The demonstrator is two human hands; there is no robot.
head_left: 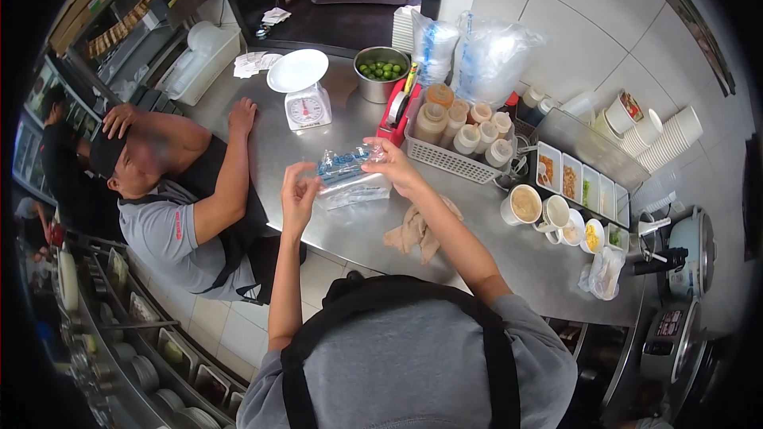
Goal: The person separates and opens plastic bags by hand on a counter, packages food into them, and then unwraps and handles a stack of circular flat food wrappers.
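A clear plastic packet with blue print (340, 165) is stretched between my two hands above the steel counter. My left hand (299, 195) pinches its left end, fingers closed. The right end is gripped by the fingers of my right hand (391, 167). Just below the packet lies a white, plastic-wrapped bundle (354, 192) on the counter. A beige cloth (421, 230) is crumpled under my right forearm.
A co-worker (171, 191) leans on the counter at the left. Behind my hands stand a white scale (307, 107), a pot of limes (381, 71) and a red tape dispenser (395, 115). A sauce-bottle basket (449, 156) and food tubs (525, 205) are at the right.
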